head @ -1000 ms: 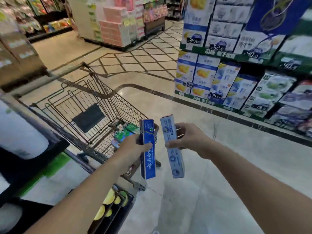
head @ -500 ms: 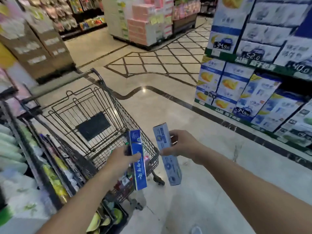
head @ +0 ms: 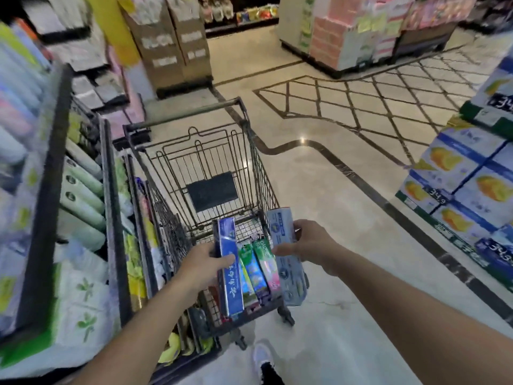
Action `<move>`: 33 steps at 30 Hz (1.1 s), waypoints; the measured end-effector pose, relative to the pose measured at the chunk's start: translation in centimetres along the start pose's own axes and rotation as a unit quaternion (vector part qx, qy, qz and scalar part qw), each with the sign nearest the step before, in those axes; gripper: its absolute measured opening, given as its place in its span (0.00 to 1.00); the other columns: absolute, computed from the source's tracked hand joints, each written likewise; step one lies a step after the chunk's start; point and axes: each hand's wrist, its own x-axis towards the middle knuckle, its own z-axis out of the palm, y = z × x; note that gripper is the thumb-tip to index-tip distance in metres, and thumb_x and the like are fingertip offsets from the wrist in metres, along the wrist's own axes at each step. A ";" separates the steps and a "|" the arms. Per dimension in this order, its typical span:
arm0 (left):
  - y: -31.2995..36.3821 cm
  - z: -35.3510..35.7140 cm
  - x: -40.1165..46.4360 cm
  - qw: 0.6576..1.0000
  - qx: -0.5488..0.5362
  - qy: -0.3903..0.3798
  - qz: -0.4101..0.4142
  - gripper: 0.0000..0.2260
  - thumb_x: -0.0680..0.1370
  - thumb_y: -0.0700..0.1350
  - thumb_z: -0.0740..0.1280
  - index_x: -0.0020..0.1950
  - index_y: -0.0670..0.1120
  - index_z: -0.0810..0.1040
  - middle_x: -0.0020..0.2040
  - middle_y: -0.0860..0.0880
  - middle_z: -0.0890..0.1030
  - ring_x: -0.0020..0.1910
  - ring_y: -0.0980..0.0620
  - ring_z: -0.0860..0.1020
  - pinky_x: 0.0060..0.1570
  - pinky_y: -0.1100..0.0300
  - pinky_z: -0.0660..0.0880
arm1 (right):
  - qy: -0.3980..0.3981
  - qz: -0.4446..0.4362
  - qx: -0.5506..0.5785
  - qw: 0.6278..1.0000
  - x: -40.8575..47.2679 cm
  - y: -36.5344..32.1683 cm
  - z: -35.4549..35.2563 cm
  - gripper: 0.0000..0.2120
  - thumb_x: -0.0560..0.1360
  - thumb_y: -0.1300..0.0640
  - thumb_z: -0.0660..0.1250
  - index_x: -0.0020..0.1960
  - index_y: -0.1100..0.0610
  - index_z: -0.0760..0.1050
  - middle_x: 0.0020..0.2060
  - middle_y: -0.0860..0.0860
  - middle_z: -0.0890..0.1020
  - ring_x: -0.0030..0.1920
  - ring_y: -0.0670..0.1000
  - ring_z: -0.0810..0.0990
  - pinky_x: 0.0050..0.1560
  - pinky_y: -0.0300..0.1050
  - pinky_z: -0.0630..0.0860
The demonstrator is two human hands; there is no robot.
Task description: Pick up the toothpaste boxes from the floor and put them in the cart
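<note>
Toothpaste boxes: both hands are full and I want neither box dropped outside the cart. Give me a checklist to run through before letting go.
1. Left hand grips the dark blue box: ok.
2. Right hand grips the pale blue box: ok.
3. Dark blue box over the cart basket: ok.
4. Pale blue box inside the right rim: cannot tell; it seems to straddle it.
5. Landing room beside the green boxes already inside: ok.
</note>
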 end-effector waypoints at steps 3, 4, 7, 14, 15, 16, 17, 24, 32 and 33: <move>0.4 -0.9 3.0 1.000 0.013 0.006 0.000 0.04 0.79 0.44 0.70 0.52 0.50 0.78 0.49 0.53 0.82 0.45 0.55 0.81 0.42 0.56 0.79 | -0.006 0.024 -0.038 0.999 3.1 -1.2 0.2 0.25 0.63 0.50 0.83 0.53 0.57 0.77 0.45 0.52 0.84 0.44 0.51 0.84 0.35 0.43 0.79; 0.3 -1.1 4.0 1.000 0.019 0.001 -0.003 0.04 0.79 0.44 0.70 0.53 0.50 0.78 0.49 0.53 0.81 0.45 0.55 0.80 0.41 0.58 0.78 | -0.006 0.032 -0.051 0.998 4.1 -1.5 0.3 0.25 0.63 0.50 0.82 0.53 0.57 0.76 0.46 0.52 0.83 0.44 0.52 0.84 0.37 0.44 0.81; -0.1 -1.4 6.6 0.999 0.032 -0.013 -0.011 0.06 0.79 0.46 0.70 0.55 0.49 0.78 0.51 0.53 0.81 0.47 0.55 0.80 0.41 0.57 0.77 | -0.007 0.048 -0.074 0.996 6.8 -1.9 0.8 0.24 0.64 0.50 0.81 0.53 0.57 0.75 0.47 0.53 0.83 0.44 0.52 0.84 0.35 0.43 0.80; -2.8 0.2 12.0 0.993 0.077 -0.036 -0.076 0.05 0.76 0.45 0.72 0.50 0.46 0.82 0.47 0.48 0.85 0.44 0.50 0.84 0.49 0.52 0.81 | -0.054 0.098 -0.104 0.988 12.0 -1.1 3.2 0.16 0.70 0.55 0.78 0.48 0.57 0.72 0.46 0.56 0.83 0.46 0.54 0.84 0.47 0.49 0.83; -3.4 0.7 12.8 0.992 0.085 -0.037 -0.086 0.06 0.75 0.46 0.73 0.48 0.45 0.82 0.45 0.47 0.85 0.42 0.50 0.84 0.45 0.54 0.81 | -0.063 0.102 -0.110 0.987 12.7 -0.8 3.5 0.15 0.70 0.56 0.77 0.47 0.56 0.71 0.46 0.56 0.83 0.47 0.55 0.84 0.48 0.50 0.83; -3.8 1.4 13.7 0.990 0.097 -0.032 -0.094 0.08 0.74 0.47 0.74 0.48 0.44 0.82 0.43 0.47 0.85 0.39 0.51 0.83 0.40 0.57 0.79 | -0.075 0.107 -0.113 0.985 13.5 -0.6 3.7 0.15 0.71 0.58 0.77 0.46 0.56 0.70 0.46 0.56 0.82 0.48 0.55 0.84 0.49 0.50 0.82; -4.5 2.1 14.9 0.989 0.110 -0.022 -0.099 0.10 0.72 0.48 0.74 0.47 0.43 0.81 0.41 0.48 0.83 0.36 0.52 0.81 0.37 0.57 0.78 | -0.087 0.116 -0.116 0.983 14.3 -0.3 3.9 0.14 0.71 0.59 0.76 0.44 0.55 0.69 0.47 0.55 0.82 0.49 0.56 0.84 0.51 0.50 0.82; -6.6 7.4 20.8 0.961 0.229 -0.011 -0.155 0.08 0.74 0.48 0.73 0.42 0.45 0.78 0.36 0.51 0.78 0.32 0.56 0.74 0.30 0.62 0.73 | -0.135 0.177 -0.112 0.969 20.3 4.3 5.3 0.18 0.71 0.60 0.77 0.53 0.60 0.71 0.47 0.58 0.83 0.47 0.55 0.85 0.47 0.51 0.84; -9.2 10.9 24.3 0.942 0.268 0.022 -0.201 0.21 0.75 0.47 0.74 0.31 0.48 0.63 0.29 0.51 0.67 0.26 0.55 0.67 0.29 0.62 0.67 | -0.189 0.216 -0.189 0.939 25.6 7.9 6.9 0.15 0.73 0.65 0.72 0.44 0.58 0.65 0.37 0.51 0.74 0.38 0.47 0.78 0.35 0.37 0.79; -9.4 10.8 24.5 0.939 0.278 0.020 -0.201 0.21 0.76 0.48 0.73 0.31 0.48 0.63 0.29 0.51 0.66 0.27 0.55 0.67 0.31 0.61 0.68 | -0.189 0.214 -0.196 0.938 26.1 8.5 7.2 0.15 0.74 0.65 0.72 0.44 0.58 0.64 0.36 0.51 0.72 0.37 0.47 0.76 0.33 0.35 0.77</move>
